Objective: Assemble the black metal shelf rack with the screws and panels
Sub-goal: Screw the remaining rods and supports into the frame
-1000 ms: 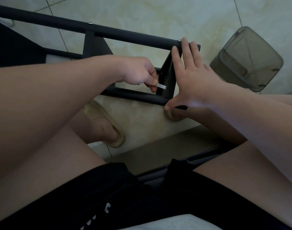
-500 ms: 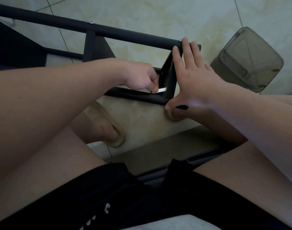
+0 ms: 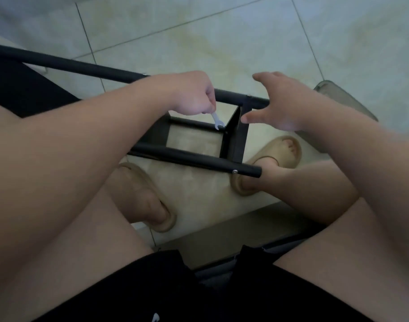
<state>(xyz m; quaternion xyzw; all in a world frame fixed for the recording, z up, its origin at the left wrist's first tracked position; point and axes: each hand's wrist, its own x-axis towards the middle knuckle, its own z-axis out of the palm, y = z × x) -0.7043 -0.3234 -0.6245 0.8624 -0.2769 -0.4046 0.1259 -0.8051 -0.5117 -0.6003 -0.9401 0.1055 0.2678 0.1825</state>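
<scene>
Beside the rack (image 3: 231,138), right hand (image 3: 280,105) hovers open.

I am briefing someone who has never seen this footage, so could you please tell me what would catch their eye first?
In the centre, the left hand holds a small silver wrench with its head down at an inner corner of the black rack frame, which lies on the tiled floor. Just right of it, the right hand hovers open beside the frame's upright bracket. Below the frame, two feet in tan slippers rest on the floor.
</scene>
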